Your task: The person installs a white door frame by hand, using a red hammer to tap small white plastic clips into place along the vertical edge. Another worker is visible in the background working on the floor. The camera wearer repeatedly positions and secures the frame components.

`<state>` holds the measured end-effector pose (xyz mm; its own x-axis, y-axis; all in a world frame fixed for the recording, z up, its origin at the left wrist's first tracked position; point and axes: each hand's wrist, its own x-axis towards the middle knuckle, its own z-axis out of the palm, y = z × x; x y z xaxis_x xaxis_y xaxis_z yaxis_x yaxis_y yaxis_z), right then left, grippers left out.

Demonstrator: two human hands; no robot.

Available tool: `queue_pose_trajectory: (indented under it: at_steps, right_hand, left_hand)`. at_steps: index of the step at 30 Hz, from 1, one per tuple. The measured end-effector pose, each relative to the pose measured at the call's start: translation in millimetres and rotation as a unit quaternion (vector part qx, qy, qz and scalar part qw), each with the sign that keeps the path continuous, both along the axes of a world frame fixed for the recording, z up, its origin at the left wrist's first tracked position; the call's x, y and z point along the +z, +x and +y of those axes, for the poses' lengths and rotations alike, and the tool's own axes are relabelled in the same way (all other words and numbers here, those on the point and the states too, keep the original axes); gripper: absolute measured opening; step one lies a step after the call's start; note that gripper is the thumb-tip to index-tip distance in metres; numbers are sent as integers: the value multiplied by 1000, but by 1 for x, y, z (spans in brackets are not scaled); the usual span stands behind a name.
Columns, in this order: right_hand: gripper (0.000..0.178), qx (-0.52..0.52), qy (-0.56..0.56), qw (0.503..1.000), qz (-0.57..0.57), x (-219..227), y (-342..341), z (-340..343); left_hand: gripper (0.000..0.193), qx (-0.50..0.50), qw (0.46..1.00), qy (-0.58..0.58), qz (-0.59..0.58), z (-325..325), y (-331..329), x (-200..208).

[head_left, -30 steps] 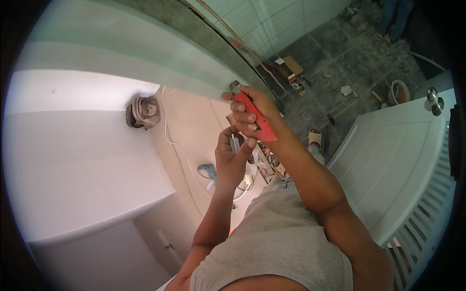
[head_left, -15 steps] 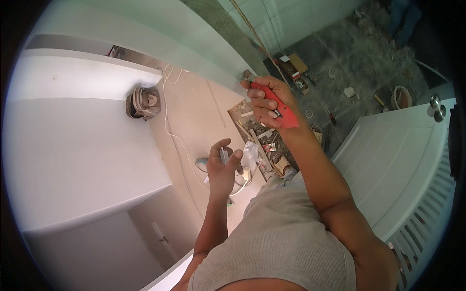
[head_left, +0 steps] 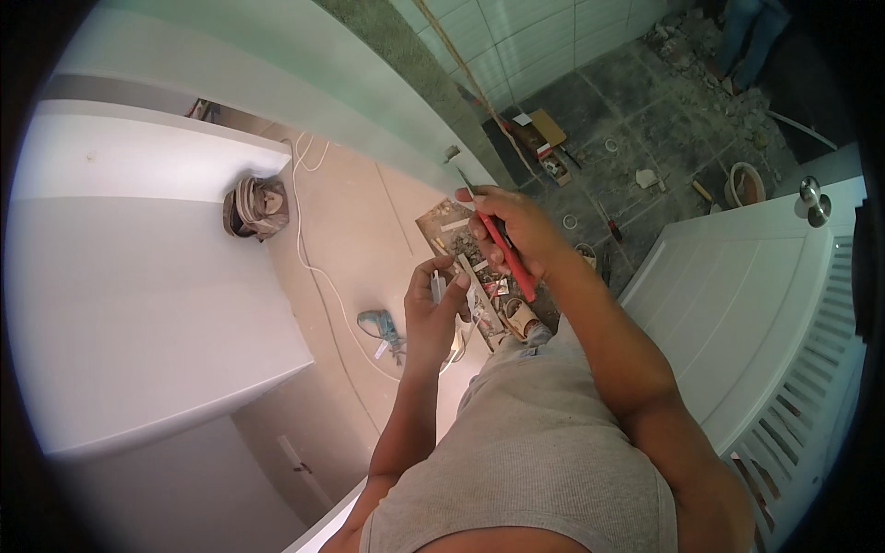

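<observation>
My right hand [head_left: 516, 230] grips a red-handled tool [head_left: 505, 251] whose thin metal blade [head_left: 464, 181] points up toward the white wall. My left hand [head_left: 433, 309] is raised just below and to the left of it, fingers curled around a small pale object [head_left: 439, 288] that I cannot make out. The two hands are close together, a small gap between them. Below them on the floor lies a board [head_left: 452, 230] strewn with small tools and scraps.
A white cabinet top [head_left: 138, 276] fills the left. A coil of tape or cord [head_left: 253, 205] hangs by it, with a white cable [head_left: 309, 258] trailing to a teal power drill [head_left: 383, 330] on the floor. A white louvred door [head_left: 774, 304] stands right. Another person's legs [head_left: 751, 37] show at top right.
My right hand with the red tool has dropped a little and come toward my left hand. My left hand has stayed raised. The view has shifted slightly.
</observation>
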<state>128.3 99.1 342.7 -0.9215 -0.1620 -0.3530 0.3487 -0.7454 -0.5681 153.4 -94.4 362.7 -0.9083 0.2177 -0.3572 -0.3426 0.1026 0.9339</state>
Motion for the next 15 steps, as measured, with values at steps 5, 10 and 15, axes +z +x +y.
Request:
queue_pose_trajectory:
  at_steps: [5,10,15]
  right_hand:
    - [33,33,-77,996,-28,7,-28,24]
    - [31,50,-167,984,-40,10,-39,32]
    - [26,48,-212,974,-57,20,-41,30]
  left_hand:
    - [39,-10,1000,15,-5,10,-3,3]
    - [41,1,1000,-2,-11,11,-2,0]
    - [42,9,1000,-19,-16,8,-4,-4]
